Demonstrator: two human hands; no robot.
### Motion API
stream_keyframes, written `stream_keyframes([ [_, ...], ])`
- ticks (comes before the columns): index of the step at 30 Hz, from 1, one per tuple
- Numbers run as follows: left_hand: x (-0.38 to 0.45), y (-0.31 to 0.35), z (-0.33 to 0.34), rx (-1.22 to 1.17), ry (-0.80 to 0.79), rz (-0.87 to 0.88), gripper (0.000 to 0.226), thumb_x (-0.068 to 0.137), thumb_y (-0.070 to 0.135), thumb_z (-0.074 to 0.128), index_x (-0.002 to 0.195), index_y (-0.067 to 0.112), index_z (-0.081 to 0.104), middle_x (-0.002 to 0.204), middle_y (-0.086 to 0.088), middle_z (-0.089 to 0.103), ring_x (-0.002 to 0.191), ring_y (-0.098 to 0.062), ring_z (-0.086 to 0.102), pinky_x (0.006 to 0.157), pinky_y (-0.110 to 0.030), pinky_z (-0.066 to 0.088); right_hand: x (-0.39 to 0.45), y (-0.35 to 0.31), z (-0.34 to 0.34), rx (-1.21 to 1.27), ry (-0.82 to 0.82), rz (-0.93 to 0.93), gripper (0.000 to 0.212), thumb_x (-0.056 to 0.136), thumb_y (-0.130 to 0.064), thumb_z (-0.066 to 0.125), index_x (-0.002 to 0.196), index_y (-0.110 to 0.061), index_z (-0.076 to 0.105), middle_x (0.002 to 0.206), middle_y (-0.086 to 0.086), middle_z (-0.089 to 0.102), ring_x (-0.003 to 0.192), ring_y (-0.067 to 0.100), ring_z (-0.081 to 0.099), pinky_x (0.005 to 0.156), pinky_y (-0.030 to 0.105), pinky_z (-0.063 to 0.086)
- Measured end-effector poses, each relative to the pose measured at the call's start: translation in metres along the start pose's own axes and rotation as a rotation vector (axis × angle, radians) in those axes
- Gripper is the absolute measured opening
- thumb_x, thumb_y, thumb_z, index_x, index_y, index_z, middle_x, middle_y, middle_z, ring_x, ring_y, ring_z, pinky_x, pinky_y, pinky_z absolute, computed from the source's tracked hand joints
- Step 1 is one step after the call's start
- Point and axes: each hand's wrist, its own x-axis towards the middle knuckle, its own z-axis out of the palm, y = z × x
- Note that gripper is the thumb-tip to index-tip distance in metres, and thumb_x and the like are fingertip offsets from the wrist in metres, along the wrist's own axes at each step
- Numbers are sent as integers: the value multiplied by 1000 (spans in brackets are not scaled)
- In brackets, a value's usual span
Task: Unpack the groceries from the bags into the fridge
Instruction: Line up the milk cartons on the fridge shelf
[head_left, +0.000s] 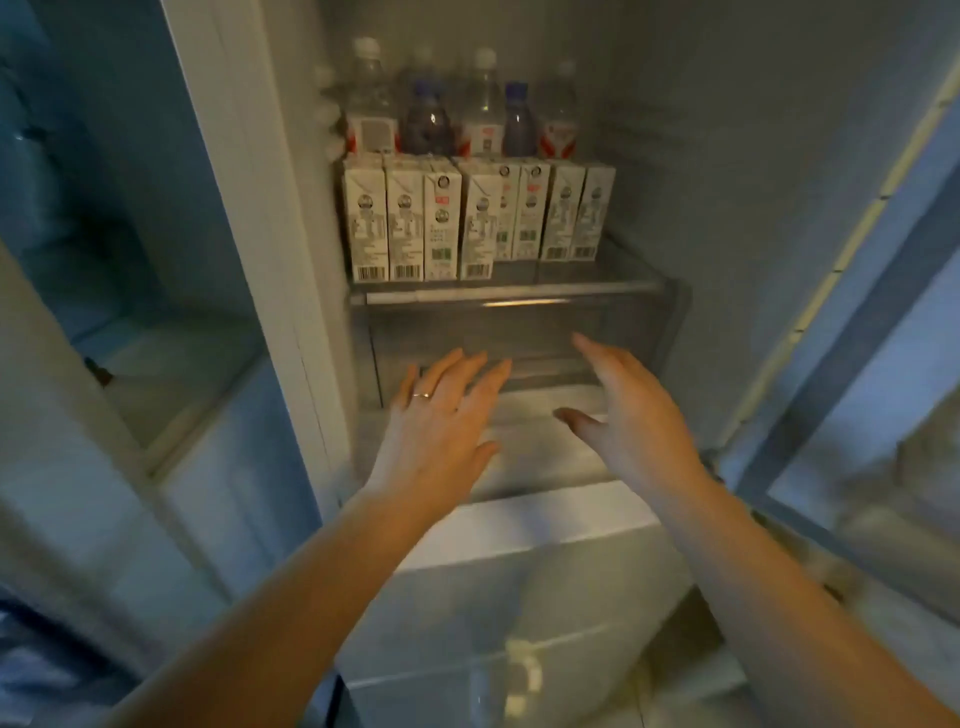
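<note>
Both hands reached into the open fridge (727, 218), side by side and apart from each other, in front of the clear drawer (519, 332) that sat under the shelf (509, 291). The left hand (441, 421) was held palm down with its fingers straight and slightly spread, a ring (422, 395) on one of them, and it held nothing. The right hand (623, 410) was turned on its edge, fingers straight and close together, thumb pointing inward toward the left hand, and it too held nothing. Whether either hand touched the drawer front could not be told; the fingertips lay over it in the picture. On the shelf above stood the groceries already put away: a row of white cartons (467, 223) packed tightly at the front, upright and touching one another, and behind them a row of bottles (457, 109), some clear with white caps and red labels, some dark with blue caps. Below the hands a white ledge (519, 525) ran across the fridge. No bags showed in the view.
</note>
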Motion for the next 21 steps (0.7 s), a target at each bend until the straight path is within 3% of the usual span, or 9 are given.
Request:
stream_keyframes([
  [5,-69,35,10,-71,-179,110,82,76,37,75,144,20,32,148,-9,37,138,-30,30,111,-54,19,-108,-1,0,-86,-114,175,78,82,-33,69,146,-27,25,147,-2,35,134,17,33,106,27,29],
  [9,-112,76,17,-131,-414,176,80,88,41,59,150,28,9,157,0,10,145,-21,3,116,-47,-1,-188,4,-10,-91,-165,318,78,81,-31,70,146,-23,27,147,0,35,135,19,32,107,30,29],
  [21,-192,269,44,-277,-629,569,84,83,42,65,149,26,16,155,-3,19,143,-22,15,114,-50,8,-424,68,-82,-148,-86,778,80,79,-32,72,146,-24,28,148,2,35,135,22,33,109,37,32],
])
